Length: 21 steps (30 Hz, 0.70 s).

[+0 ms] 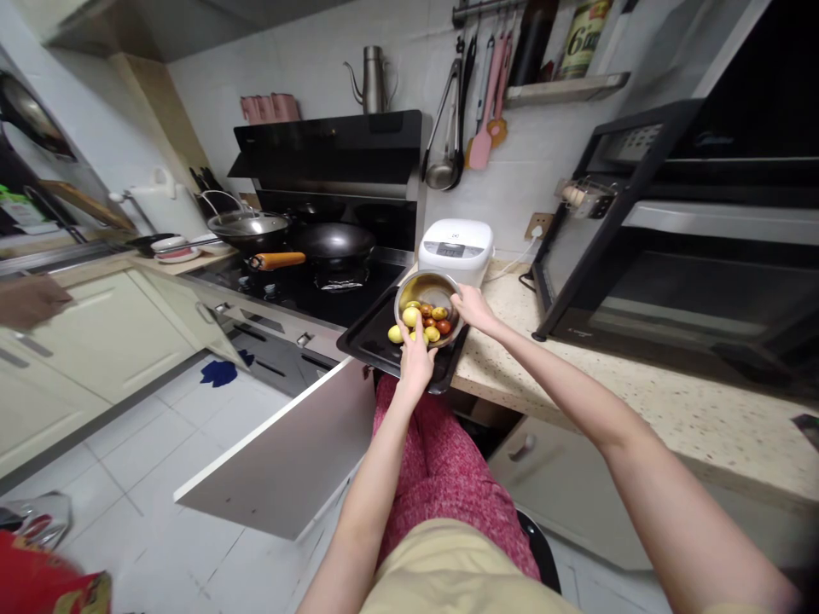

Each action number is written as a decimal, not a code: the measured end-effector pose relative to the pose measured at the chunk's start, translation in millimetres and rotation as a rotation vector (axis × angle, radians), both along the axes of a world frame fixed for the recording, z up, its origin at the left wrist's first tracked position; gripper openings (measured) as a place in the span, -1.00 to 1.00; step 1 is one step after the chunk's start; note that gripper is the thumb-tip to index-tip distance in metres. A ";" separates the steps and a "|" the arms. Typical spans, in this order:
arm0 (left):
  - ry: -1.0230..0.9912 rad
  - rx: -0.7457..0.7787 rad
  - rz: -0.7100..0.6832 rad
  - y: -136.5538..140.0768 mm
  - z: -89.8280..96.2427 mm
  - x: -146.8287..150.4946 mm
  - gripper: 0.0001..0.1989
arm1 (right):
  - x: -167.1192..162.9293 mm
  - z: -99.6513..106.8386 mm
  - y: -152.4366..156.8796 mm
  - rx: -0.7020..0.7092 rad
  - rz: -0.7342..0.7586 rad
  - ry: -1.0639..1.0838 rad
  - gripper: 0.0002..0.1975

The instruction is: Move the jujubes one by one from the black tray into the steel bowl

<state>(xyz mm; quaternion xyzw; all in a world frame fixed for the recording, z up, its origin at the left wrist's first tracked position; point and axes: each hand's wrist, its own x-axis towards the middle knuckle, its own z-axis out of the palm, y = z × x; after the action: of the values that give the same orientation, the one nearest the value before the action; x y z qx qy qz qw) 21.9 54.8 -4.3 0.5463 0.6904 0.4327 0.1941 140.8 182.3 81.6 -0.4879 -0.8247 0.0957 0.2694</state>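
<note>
A metal bowl (453, 294) is tilted over a black baking tray (368, 337), its mouth facing me. Inside it are several small round yellow and red-brown fruits (443, 327) whose exact kind I cannot make out. One yellow fruit (395, 334) lies at the bowl's left, over the tray. My right hand (473, 309) grips the bowl's right rim, thumb on the inner side. At the lower rim is my left hand (415, 365), fingers spread and touching the yellow fruits.
A white rice cooker (455, 243) stands behind the bowl. Left is a stove with a wok (336, 241) and a lidded pan (249, 226). An oven (691, 290) occupies the right counter (640, 384). A cabinet door (287, 452) hangs open beside my legs.
</note>
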 end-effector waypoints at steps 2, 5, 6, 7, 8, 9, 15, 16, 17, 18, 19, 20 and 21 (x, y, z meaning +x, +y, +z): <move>0.026 -0.027 0.007 -1.5 2.5 0.3 -0.11 | 0.0 2.1 0.5 0.023 -0.008 -0.030 -0.60; 0.089 -0.063 0.013 -3.3 6.6 2.4 -0.13 | -0.3 5.8 1.2 0.055 -0.034 -0.073 -0.58; 0.113 -0.075 0.014 -3.5 7.6 3.6 -0.13 | -0.5 7.1 1.2 0.063 -0.045 -0.088 -0.57; 0.136 -0.087 0.016 -3.6 8.3 5.0 -0.13 | -0.6 8.5 1.2 0.070 -0.055 -0.103 -0.56; 0.157 -0.101 0.020 -3.5 8.7 6.5 -0.14 | -0.8 10.0 1.1 0.075 -0.064 -0.119 -0.56; 0.175 -0.114 0.024 -3.2 8.7 8.0 -0.15 | -1.0 11.6 1.0 0.080 -0.071 -0.136 -0.55; 0.223 -0.129 0.020 -0.4 5.7 14.0 -0.20 | -2.0 23.4 1.2 0.091 -0.083 -0.229 -0.49; 0.232 -0.126 0.018 0.0 4.9 14.2 -0.20 | -2.2 25.0 1.4 0.093 -0.084 -0.242 -0.48; 0.240 -0.121 0.019 0.3 4.0 14.2 -0.20 | -2.3 26.4 1.5 0.096 -0.083 -0.253 -0.48; 0.247 -0.113 0.021 0.4 3.1 14.1 -0.20 | -2.4 27.3 1.6 0.100 -0.081 -0.262 -0.47; 0.251 -0.102 0.023 0.5 2.3 13.8 -0.20 | -2.5 28.0 1.5 0.104 -0.077 -0.271 -0.46; 0.254 -0.092 0.025 0.6 1.7 13.6 -0.21 | -2.5 28.4 1.3 0.108 -0.075 -0.279 -0.45; 0.256 -0.087 0.026 0.5 1.3 13.4 -0.22 | -2.5 28.6 0.9 0.113 -0.072 -0.286 -0.44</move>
<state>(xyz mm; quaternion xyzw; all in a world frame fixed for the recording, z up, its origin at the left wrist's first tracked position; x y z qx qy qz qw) 35.3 55.3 -3.0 0.5792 0.7345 0.3317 0.1223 138.4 183.3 110.2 -0.5101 -0.8406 -0.0310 0.1793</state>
